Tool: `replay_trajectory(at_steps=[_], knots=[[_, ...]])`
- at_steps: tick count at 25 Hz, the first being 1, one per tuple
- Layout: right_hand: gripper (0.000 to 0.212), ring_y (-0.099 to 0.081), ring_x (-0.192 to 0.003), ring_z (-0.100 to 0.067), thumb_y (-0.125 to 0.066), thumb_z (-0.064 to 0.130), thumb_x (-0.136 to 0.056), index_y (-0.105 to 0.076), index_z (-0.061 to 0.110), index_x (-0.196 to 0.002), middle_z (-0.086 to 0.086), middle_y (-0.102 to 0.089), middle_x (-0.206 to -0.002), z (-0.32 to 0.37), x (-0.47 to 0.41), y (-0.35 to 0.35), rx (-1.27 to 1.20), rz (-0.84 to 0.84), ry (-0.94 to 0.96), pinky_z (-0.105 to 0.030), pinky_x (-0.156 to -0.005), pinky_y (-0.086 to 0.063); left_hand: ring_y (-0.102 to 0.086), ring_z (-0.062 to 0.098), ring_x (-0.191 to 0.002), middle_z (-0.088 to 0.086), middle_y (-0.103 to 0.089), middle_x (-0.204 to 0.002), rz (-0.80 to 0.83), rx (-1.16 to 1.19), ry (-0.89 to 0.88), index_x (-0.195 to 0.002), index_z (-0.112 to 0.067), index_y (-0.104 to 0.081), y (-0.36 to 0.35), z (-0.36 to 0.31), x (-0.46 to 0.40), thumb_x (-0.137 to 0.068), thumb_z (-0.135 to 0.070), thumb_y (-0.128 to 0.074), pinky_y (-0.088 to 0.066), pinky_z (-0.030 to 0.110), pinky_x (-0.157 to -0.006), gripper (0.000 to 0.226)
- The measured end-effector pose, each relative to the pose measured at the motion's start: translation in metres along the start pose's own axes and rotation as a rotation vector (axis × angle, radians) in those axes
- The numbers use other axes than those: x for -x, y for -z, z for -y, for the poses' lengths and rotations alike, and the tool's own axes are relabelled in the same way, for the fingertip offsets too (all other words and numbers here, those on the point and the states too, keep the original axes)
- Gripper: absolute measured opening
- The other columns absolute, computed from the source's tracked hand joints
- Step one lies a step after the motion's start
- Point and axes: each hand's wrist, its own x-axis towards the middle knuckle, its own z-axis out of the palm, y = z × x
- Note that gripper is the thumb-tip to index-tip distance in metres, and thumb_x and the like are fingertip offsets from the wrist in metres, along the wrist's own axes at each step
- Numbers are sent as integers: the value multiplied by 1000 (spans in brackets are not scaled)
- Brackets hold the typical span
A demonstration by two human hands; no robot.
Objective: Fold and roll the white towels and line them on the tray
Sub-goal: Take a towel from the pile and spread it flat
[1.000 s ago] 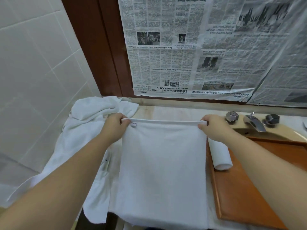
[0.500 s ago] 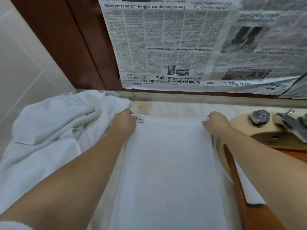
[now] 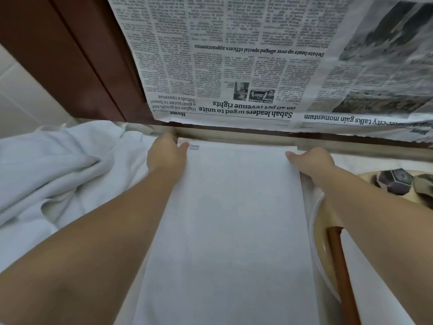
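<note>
A white towel [image 3: 236, 226] lies spread flat down the middle of the counter, its far edge close to the back wall. My left hand [image 3: 166, 156] pinches the towel's far left corner beside a small label. My right hand [image 3: 311, 161] grips the far right corner. Only the left edge of the wooden tray [image 3: 342, 273] shows at the lower right, partly behind my right forearm. The rolled towel on the tray is out of view.
A heap of crumpled white towels [image 3: 58, 170] fills the counter on the left. A dark tap knob [image 3: 396, 181] and the beige basin rim [image 3: 321, 231] are at the right. Newspaper [image 3: 257, 62] covers the wall behind, next to a brown wooden frame [image 3: 77, 57].
Both hands carried the towel's far edge away from me toward the back wall and laid it flat. My view leaned forward and down, so the tray mostly left the frame.
</note>
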Motion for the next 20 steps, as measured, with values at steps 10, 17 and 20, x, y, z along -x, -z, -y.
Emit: replay_trajectory(at_steps=[10,17,20], knots=[[21,-58,-82,-29,-62,26,-96,-58,7,-88,-7,-59,-83,-7,35,7,40,99,212,-31,-67,-41,-63,30,-102,7,-66,-104,-37,285,18,-110,-19,-58,11,-33,140,-97,-40,-64,-45,37,-82,25],[10,-57,-73,-24,-64,21,-94,-55,15,-91,-1,-57,-81,12,64,25,-249,-11,278,-32,-65,-48,-43,12,-110,-14,-46,-111,439,50,-105,-116,-39,-52,-11,-81,344,-78,-92,-37,-42,33,-92,68],[10,-61,-78,-25,-66,18,-90,-56,17,-94,0,-60,-89,23,73,37,-344,-14,277,-42,-74,-59,-46,16,-105,-9,-50,-107,393,30,-120,-107,-33,-55,-13,-85,358,-93,-71,-42,-42,34,-86,43]])
